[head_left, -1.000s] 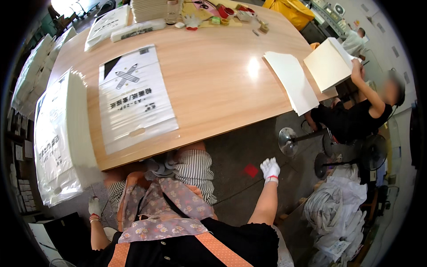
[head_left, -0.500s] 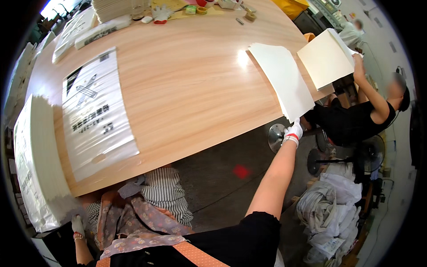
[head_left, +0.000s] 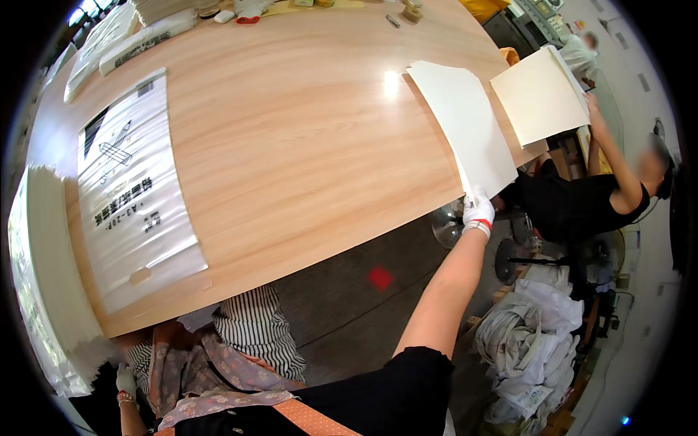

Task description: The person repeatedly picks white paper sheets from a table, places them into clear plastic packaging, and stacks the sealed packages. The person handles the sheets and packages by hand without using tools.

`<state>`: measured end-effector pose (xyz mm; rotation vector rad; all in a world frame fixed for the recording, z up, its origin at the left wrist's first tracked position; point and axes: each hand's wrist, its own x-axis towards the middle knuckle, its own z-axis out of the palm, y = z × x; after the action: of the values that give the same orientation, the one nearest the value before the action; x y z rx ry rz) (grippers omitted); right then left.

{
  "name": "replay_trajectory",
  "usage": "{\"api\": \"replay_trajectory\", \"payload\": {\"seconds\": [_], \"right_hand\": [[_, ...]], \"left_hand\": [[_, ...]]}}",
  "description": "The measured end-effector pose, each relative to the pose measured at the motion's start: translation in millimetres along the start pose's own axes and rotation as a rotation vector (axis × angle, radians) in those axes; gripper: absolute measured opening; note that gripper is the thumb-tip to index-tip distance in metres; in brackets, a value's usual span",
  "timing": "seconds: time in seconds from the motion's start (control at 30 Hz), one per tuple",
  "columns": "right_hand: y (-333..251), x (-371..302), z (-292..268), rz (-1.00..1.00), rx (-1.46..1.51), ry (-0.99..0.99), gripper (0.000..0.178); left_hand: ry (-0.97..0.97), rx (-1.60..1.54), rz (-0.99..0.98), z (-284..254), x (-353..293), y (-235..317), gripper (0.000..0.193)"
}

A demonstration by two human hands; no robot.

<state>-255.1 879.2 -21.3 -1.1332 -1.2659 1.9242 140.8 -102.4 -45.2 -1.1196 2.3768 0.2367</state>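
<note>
My right hand (head_left: 478,213), in a white glove with a red cuff, reaches out to the table's near right edge. Its fingers are closed on the near corner of a thin stack of white paper (head_left: 469,127) that lies on the table. Down at my left side hangs my left hand (head_left: 126,379), also gloved, below the end of a thick stack of plastic-wrapped sheets or bags (head_left: 54,269); its fingers are too small and shaded to read. A flat, clear printed plastic bag (head_left: 145,196) with a handle hole rests on the table's left part.
At the right, a co-worker (head_left: 582,196) in black holds a cream sheet stack (head_left: 542,102) over the table edge. More wrapped packs (head_left: 149,40) and tape rolls (head_left: 412,12) sit along the far side. White bundled plastic (head_left: 523,334) is piled on the right floor.
My right fingers have closed further over the paper corner. The whole view has shifted slightly, moving the plastic bag left and lower. The co-worker's hand has moved down the cream sheets' edge.
</note>
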Motion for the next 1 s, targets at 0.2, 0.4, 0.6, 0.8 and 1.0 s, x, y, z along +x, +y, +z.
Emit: {"api": "replay_trajectory", "payload": {"seconds": [0.2, 0.4, 0.6, 0.8, 1.0], "right_hand": [[15, -12, -14, 0.055, 0.093, -0.099, 0.025], [39, -61, -21, 0.156, 0.255, -0.116, 0.041], [23, -49, -17, -0.008, 0.367, -0.232, 0.063], [9, -47, 17, -0.03, 0.228, -0.246, 0.036], [19, -85, 33, -0.023, 0.355, -0.275, 0.029]], "left_hand": [[-0.051, 0.137, 0.041, -6, 10, -3, 0.032], [-0.015, -0.01, 0.006, -8, -15, 23, 0.032], [0.031, 0.074, -0.013, 2, 3, -6, 0.026], [0.073, 0.165, 0.301, 11, 3, -39, 0.021], [0.004, 0.455, 0.401, 24, 14, -32, 0.029]]}}
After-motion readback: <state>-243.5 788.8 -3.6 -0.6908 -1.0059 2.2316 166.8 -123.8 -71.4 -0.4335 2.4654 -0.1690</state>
